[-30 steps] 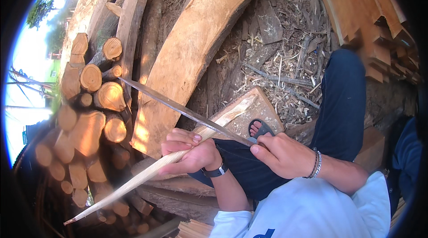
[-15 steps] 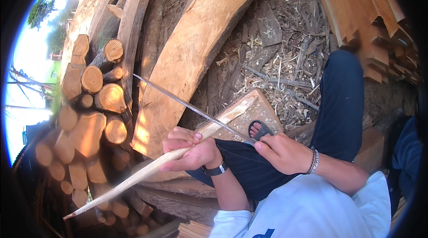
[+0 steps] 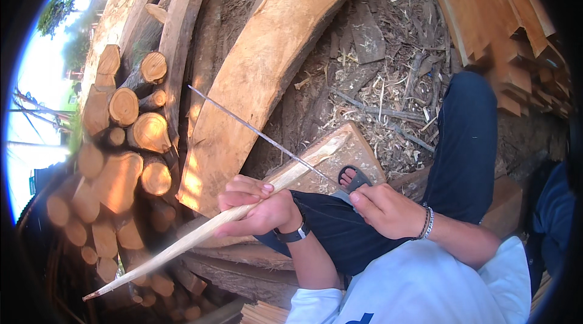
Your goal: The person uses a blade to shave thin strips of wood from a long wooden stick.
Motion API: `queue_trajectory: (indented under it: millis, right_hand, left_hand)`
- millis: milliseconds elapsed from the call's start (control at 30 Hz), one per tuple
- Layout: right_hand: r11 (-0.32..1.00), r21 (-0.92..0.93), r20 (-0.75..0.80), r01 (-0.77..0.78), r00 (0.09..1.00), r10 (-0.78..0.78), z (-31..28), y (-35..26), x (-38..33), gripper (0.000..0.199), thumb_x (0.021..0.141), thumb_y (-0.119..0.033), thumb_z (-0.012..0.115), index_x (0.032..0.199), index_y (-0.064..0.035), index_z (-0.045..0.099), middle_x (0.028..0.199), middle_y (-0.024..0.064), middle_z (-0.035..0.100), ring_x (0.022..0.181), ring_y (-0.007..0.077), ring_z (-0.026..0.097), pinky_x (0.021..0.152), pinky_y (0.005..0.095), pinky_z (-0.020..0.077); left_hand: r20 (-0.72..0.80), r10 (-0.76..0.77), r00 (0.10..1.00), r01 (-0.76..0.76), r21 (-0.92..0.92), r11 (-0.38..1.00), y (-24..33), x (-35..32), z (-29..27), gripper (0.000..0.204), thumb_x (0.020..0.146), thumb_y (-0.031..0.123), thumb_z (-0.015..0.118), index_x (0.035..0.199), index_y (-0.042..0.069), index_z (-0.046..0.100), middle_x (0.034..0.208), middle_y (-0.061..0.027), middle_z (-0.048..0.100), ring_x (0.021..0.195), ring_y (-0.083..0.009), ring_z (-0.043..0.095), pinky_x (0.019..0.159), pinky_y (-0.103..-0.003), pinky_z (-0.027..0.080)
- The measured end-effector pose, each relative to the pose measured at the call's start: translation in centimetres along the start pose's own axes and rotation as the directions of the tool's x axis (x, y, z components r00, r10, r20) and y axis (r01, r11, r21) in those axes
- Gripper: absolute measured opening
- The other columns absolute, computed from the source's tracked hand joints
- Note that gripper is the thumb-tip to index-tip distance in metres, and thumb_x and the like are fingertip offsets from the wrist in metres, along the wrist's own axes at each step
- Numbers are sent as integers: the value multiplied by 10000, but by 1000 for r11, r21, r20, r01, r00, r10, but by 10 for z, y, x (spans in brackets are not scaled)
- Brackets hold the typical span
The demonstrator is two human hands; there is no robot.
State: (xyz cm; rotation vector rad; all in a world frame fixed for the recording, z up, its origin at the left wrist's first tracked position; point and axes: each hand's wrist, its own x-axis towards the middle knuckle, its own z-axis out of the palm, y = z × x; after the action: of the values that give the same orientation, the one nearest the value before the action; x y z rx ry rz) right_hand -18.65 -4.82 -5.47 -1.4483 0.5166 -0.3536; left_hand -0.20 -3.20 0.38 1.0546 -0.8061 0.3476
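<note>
My left hand (image 3: 258, 208) grips a long pale wooden stick (image 3: 182, 242) around its middle. The stick slants from a thin tip at the lower left up to a split end resting on a wooden block (image 3: 355, 157). My right hand (image 3: 385, 208) is closed on the handle of a long thin blade (image 3: 255, 133). The blade runs up and to the left, and crosses the stick near its upper end. A dark watch is on my left wrist and a bracelet on my right.
A wide curved timber slab (image 3: 267, 63) leans behind the stick. Cut round logs (image 3: 130, 136) are stacked at left. Wood shavings (image 3: 388, 81) cover the ground. Sawn planks (image 3: 498, 26) lie at the upper right. My leg in dark trousers (image 3: 467, 148) and a sandalled foot (image 3: 352, 177) sit beside the block.
The blade has swung and slid up along the stick, its tip now higher and further right. The stick's lower tip has dropped a little. Both hands keep their grips.
</note>
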Motion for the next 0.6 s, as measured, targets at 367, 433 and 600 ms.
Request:
queue_trajectory:
  millis: [367, 433, 600]
  right_hand:
    - [999, -37, 13, 27, 1000, -26, -6, -20, -2, 540, 994, -342, 370, 661, 51, 533, 600, 261, 543, 694, 446, 583, 670, 488, 453]
    - [998, -56, 16, 18, 1000, -17, -1, -9, -2, 538, 994, -342, 373, 663, 51, 532, 601, 262, 543, 697, 447, 583, 669, 488, 453]
    - [992, -82, -69, 91, 993, -96, 14, 27, 1, 539, 991, -354, 378, 675, 53, 538, 602, 265, 546, 683, 447, 583, 666, 485, 456]
  left_hand:
    - [2, 16, 1000, -16, -7, 1000, 0, 0, -4, 664, 928, 663, 170, 553, 127, 288, 403, 3, 255, 348, -93, 252, 383, -202, 233]
    - [-6, -1, 1000, 1, -8, 1000, 0, 0, -4, 665, 928, 663, 168, 553, 127, 289, 406, 1, 261, 351, -93, 256, 382, -200, 233]
    - [29, 19, 999, -17, -65, 998, 2, -1, -10, 672, 930, 660, 161, 550, 122, 299, 415, -4, 274, 356, -95, 269, 375, -193, 231]
